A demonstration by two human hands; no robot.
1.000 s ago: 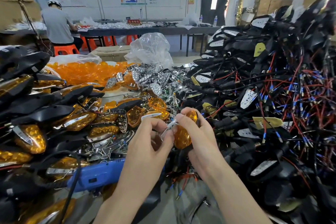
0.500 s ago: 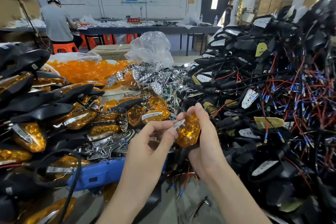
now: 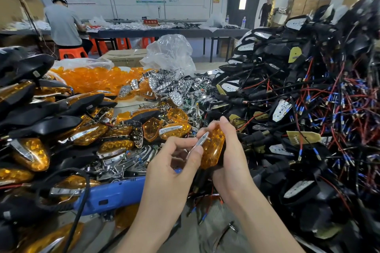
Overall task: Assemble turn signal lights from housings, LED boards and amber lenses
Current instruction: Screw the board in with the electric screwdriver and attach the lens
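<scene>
Right hand [image 3: 232, 160] curls round amber lens [image 3: 212, 150], mid-bench, its long axis near upright with the top leaning right. Left hand [image 3: 174, 162] pinches chrome trim strip [image 3: 198, 143], tip pointing up-right against the lens face. Wired housings [image 3: 275, 48] piled right.

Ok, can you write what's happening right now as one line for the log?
left hand: pinches chrome strip | right hand: holds amber lens | state: chrome strip tip at amber lens, not seated

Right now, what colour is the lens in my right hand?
Amber-orange: the translucent faceted plastic lens in the right hand shows best in the head view.
</scene>
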